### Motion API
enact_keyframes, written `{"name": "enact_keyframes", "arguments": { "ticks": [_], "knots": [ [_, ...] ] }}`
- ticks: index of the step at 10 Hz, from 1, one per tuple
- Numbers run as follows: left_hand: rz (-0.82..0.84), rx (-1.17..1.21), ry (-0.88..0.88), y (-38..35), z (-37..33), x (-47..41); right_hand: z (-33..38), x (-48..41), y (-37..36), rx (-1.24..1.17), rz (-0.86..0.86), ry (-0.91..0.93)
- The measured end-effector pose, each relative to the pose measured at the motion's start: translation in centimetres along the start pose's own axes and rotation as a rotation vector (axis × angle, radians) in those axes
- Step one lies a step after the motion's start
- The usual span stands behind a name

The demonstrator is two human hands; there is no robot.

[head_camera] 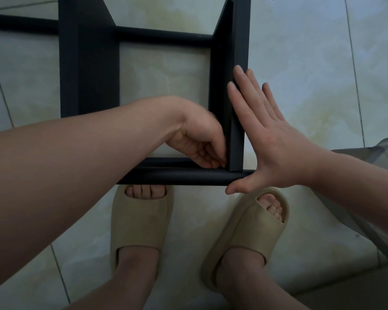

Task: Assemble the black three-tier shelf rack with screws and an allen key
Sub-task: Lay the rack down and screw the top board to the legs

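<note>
Pressure from outside is what your right hand (267, 135) supplies. Its fingers are straight and only slightly spread, and the palm lies flat against the outer face of the right-hand board (241, 41). The thumb lies along the near side of the near tube (177, 176) at its end. That hold looks meant to keep board and tube square to each other while the joint is worked.

Your left hand (199, 144) reaches across into the inner corner where that board meets the tube, with its fingers curled tight at the joint. They may be pinching a screw or the allen key, but whatever is there is hidden behind the fingers, so you cannot tell.

The black rack (90, 30) lies on the tiled floor (300, 63) just beyond your slippers (141, 220). The left board (87, 86) and the right-hand board run away from you, and a far tube (164, 38) bridges them.

The step in hand is probably fastening this near right corner. Keep the flat palm firm, because a board that slides outward would pull the hole out of line with the tube.
</note>
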State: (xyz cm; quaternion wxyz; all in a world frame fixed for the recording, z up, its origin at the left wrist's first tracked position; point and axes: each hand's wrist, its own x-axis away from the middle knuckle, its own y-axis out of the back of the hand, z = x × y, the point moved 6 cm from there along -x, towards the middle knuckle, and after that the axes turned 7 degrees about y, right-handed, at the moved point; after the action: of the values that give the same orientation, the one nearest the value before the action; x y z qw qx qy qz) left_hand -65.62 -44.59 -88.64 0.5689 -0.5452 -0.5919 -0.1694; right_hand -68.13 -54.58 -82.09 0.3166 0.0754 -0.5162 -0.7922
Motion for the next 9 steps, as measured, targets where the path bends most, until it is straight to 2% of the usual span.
{"name": "enact_keyframes", "arguments": {
  "ticks": [2,6,9],
  "knots": [
    [0.057,0.088,-0.031,-0.20,0.47,-0.06,0.00,0.01,-0.02,-0.002,-0.004,0.002],
    [-0.027,-0.066,-0.006,0.02,-0.12,-0.05,0.04,-0.05,-0.04,-0.008,0.000,0.004],
    [0.011,0.043,-0.051,-0.22,0.06,0.04,0.00,-0.02,-0.02,-0.008,0.002,0.006]
  ]
}}
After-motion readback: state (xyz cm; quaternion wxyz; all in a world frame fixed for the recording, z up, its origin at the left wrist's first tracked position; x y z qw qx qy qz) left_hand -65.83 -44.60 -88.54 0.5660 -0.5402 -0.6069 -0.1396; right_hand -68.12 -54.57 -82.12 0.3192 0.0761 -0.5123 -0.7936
